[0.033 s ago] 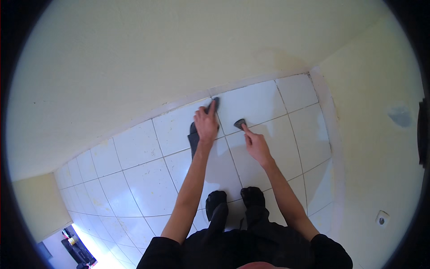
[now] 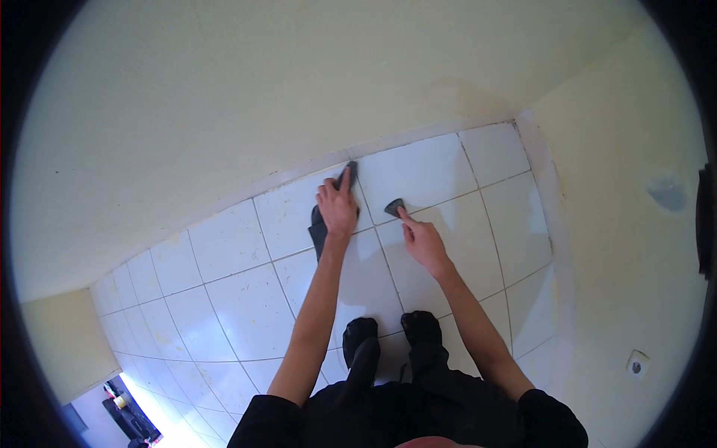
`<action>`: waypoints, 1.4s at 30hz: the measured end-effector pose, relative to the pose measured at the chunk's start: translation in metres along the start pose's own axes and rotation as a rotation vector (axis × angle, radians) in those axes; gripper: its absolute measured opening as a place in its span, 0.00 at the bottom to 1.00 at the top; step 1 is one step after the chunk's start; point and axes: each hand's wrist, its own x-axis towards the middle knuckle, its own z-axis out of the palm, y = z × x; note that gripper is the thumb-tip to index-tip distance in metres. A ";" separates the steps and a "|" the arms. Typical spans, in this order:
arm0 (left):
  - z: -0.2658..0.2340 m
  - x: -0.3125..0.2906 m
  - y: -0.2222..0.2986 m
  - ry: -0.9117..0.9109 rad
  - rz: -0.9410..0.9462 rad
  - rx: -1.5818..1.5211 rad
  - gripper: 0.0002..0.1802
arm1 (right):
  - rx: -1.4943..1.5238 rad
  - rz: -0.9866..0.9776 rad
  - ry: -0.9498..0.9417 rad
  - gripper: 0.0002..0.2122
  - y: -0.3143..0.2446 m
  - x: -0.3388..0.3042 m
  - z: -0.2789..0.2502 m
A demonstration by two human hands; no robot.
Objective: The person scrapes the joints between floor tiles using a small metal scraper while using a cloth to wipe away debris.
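My left hand (image 2: 337,211) is closed around a dark elongated tool (image 2: 352,166) whose exact kind I cannot make out. Its narrow end reaches the foot of the far wall, at a joint between floor tiles. The wider dark part (image 2: 317,233) sticks out behind and left of the hand; the palm hides the middle. To the right, my right hand (image 2: 426,245) grips a small scraper with a dark fan-shaped blade (image 2: 394,207), index finger stretched along it. That blade is low over or on a white tile; which, I cannot tell.
White floor tiles (image 2: 239,310) with dark joints and yellowish specks run leftward. A pale wall (image 2: 224,97) rises ahead, meeting the right wall (image 2: 612,216), which has a grey patch and a socket (image 2: 637,364). My dark-covered feet (image 2: 423,327) stand close behind my hands.
My left hand and its dark tool have shifted slightly left along the wall's foot. My right hand and the scraper have moved a little left too.
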 end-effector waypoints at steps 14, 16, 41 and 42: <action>-0.008 -0.006 -0.020 0.018 -0.095 -0.102 0.32 | -0.397 -0.030 -0.202 0.26 -0.038 0.056 0.028; -0.007 -0.006 -0.020 0.021 -0.087 -0.109 0.32 | -0.387 -0.031 -0.215 0.26 -0.038 0.059 0.026; -0.001 -0.030 0.008 -0.255 0.538 -0.262 0.38 | 0.040 0.007 0.231 0.23 -0.011 0.018 -0.019; 0.008 -0.030 0.025 -0.260 0.540 -0.275 0.38 | 0.031 0.016 0.232 0.23 -0.006 0.012 -0.030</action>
